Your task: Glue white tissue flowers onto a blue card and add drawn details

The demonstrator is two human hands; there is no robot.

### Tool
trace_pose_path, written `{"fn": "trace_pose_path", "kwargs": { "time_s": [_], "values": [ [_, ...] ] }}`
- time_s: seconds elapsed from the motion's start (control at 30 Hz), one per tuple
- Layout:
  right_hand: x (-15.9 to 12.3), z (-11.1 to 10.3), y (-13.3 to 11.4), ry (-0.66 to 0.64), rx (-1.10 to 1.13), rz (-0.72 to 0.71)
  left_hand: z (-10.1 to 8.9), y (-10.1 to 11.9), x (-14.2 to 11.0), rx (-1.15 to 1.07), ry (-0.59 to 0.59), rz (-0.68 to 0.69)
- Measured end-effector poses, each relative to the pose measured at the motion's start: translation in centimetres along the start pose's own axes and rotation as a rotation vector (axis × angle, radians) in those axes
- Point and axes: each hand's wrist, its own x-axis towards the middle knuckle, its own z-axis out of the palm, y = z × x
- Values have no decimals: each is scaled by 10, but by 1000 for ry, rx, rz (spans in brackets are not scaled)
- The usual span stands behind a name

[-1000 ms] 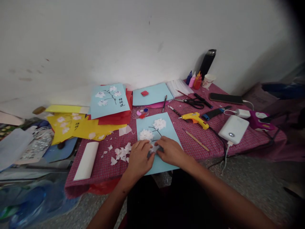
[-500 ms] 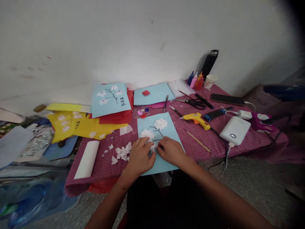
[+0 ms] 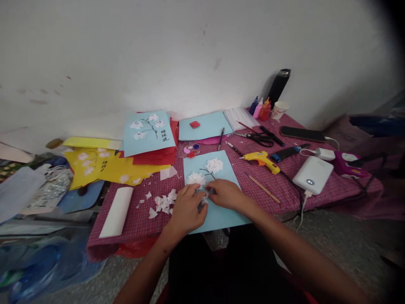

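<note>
A light blue card [image 3: 224,215] lies at the near edge of the table, with two white tissue flowers [image 3: 213,165] and thin black stems on it. My left hand [image 3: 187,209] and my right hand [image 3: 225,193] meet over the card's middle, fingertips pressed together on a small white tissue piece [image 3: 205,196] below the left flower. Both hands are closed in a pinch. A small heap of white tissue scraps [image 3: 163,202] lies just left of my left hand.
A yellow glue gun [image 3: 261,159], wooden stick [image 3: 262,188], scissors [image 3: 257,137], pens, white power bank [image 3: 312,174], phone [image 3: 302,134], glue bottles [image 3: 261,107], paper cup and black flask sit to the right. Finished blue card [image 3: 148,131], yellow and red papers, white roll [image 3: 117,212] lie left.
My right hand has slid up and left on the card toward the flowers. My left hand stays close by it. The blue card has turned slightly under the hands.
</note>
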Motion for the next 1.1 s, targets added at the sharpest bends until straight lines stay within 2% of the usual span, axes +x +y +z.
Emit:
{"fn": "trace_pose_path", "kwargs": {
  "time_s": [0.27, 0.6, 0.9, 1.1],
  "values": [
    [4, 1, -2, -12, -7, -18, 0, -2, -1, -22, 47, -20],
    [7, -1, -4, -11, -43, -42, 2, -1, 0, -24, 34, -12],
    [-7, -5, 5, -6, -18, -26, 0, 1, 0, -48, 37, 12],
    [-5, -4, 2, -14, -28, -24, 1, 2, 3, -8, 65, -38]
  ]
}}
